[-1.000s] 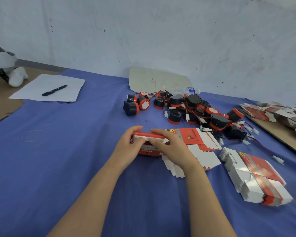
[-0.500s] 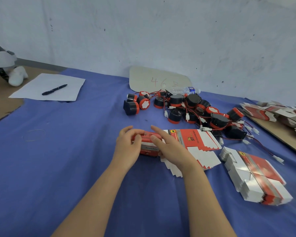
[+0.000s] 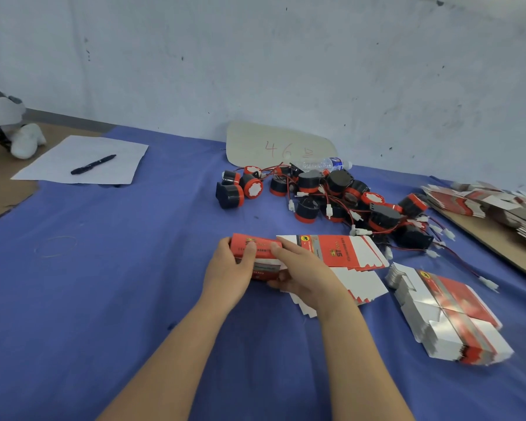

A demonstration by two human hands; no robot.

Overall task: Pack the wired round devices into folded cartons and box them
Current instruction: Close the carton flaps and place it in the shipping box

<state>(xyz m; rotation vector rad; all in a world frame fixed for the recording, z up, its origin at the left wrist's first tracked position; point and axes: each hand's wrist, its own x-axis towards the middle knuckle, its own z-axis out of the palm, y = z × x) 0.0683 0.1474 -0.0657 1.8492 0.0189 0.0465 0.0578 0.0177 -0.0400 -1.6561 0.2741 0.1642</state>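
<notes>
Two hands on one small red-and-white folded cardboard carton (image 3: 257,249). The left hand (image 3: 225,276) wraps its left end, fingers curled over the top. The right hand (image 3: 305,270) clasps the right end, index finger along the top, thumb on the near face. Whether the carton rests on the blue table cloth (image 3: 119,284) cannot be told. Just right of the grip, partly under the right hand: fanned stack of flat red-and-white carton blanks (image 3: 346,252). Beyond the grip, apart from it: pile of round black-and-red wired devices (image 3: 331,196). Further right: second stack of flat blanks (image 3: 450,320).
</notes>
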